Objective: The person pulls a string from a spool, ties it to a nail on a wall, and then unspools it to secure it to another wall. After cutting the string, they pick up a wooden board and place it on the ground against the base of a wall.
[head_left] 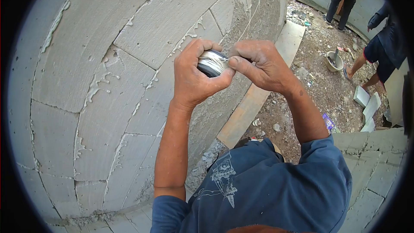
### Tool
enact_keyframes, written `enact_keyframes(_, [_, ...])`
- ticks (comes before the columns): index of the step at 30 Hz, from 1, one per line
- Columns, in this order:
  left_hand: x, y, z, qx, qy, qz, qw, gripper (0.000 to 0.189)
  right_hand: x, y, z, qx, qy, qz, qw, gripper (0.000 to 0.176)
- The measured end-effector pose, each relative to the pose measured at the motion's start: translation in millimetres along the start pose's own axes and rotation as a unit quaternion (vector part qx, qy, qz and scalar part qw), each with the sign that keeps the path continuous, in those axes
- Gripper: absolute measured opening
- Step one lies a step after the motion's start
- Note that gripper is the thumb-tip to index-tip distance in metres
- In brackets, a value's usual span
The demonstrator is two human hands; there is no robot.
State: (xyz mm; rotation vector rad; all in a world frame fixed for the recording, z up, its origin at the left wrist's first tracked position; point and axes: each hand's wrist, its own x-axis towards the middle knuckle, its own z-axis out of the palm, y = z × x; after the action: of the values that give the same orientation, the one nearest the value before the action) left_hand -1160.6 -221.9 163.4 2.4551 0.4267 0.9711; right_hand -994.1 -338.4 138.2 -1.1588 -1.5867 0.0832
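Note:
A dark spool wound with white string is gripped in my left hand, fingers over its top and thumb along its lower side. My right hand meets it at the spool's right edge, thumb and forefinger pinched together on the string. From there a thin line of string runs up along the wall toward the top of the view. Both hands are held in front of the block wall, which has mortar squeezed out of its joints.
A wooden board lies along the wall's base. On the rubble-strewn ground stands a bucket with a tool in it, near broken white block pieces. Two other people are at the upper right. Another block wall is at the lower right.

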Motion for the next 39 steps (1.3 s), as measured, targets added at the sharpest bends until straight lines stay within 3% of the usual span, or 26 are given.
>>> enact_keyframes(3, [-5,1,7,-0.050,0.033,0.002,0.998,0.038,-14,-1,5,0.007,0.005,0.038,0.999,0.023])
enact_keyframes(6, [-10,-1,8,-0.238,0.076,-0.100,0.963,0.029,-28,2,2,0.029,0.016,0.065,0.997,0.025])
enact_keyframes(8, [-9,-31,-2,-0.311,0.177,-0.090,0.930,0.017,-44,11,-8,0.085,0.065,0.094,0.990,0.026])
enact_keyframes(10, [-15,-49,-36,-0.312,0.183,-0.111,0.926,0.017,-60,25,-25,0.169,0.146,0.132,0.966,0.028])
enact_keyframes(11, [-16,-51,-44,-0.312,0.183,-0.120,0.925,0.017,-62,26,-25,0.178,0.138,0.149,0.963,0.029])
enact_keyframes(13, [-23,-36,-22,-0.268,0.125,-0.085,0.952,0.035,-67,20,-18,0.195,0.123,0.185,0.955,0.031])
enact_keyframes(17, [-19,0,14,-0.142,0.019,0.013,0.990,0.052,-51,4,7,0.104,0.045,0.114,0.987,0.022])
enact_keyframes(19, [-23,10,23,-0.164,-0.019,-0.029,0.986,0.049,-43,-8,8,0.087,0.059,0.097,0.990,0.021])
enact_keyframes(22, [-29,9,24,-0.077,0.038,0.026,0.996,0.041,-37,-11,6,0.066,0.042,0.079,0.994,0.027])
enact_keyframes(25, [-32,15,22,-0.092,0.090,0.033,0.991,0.033,-33,-16,7,0.101,0.016,0.091,0.991,0.032])
enact_keyframes(27, [-32,22,17,-0.166,0.087,-0.037,0.982,0.032,-34,-14,13,0.153,0.022,0.091,0.984,0.035])
enact_keyframes(30, [-35,26,15,-0.213,0.087,-0.104,0.968,0.030,-37,-5,15,0.067,0.045,0.040,0.996,0.036])
enact_keyframes(31, [-36,26,16,-0.219,0.088,-0.122,0.964,0.029,-36,-4,12,-0.008,0.051,-0.027,0.998,0.036])
enact_keyframes(33, [-42,22,16,-0.126,0.087,-0.069,0.986,0.030,-32,-3,6,-0.152,0.062,-0.157,0.974,0.035])
enact_keyframes(34, [-45,20,14,-0.078,0.082,-0.041,0.993,0.031,-34,-2,6,-0.139,0.062,-0.154,0.976,0.034])
enact_keyframes(36, [-51,23,11,-0.150,0.085,-0.088,0.981,0.029,-37,2,7,-0.113,0.059,-0.152,0.980,0.032])
enact_keyframes(39, [-52,20,-7,-0.336,0.102,-0.166,0.922,0.027,-52,13,9,0.059,0.042,0.006,0.997,0.032])
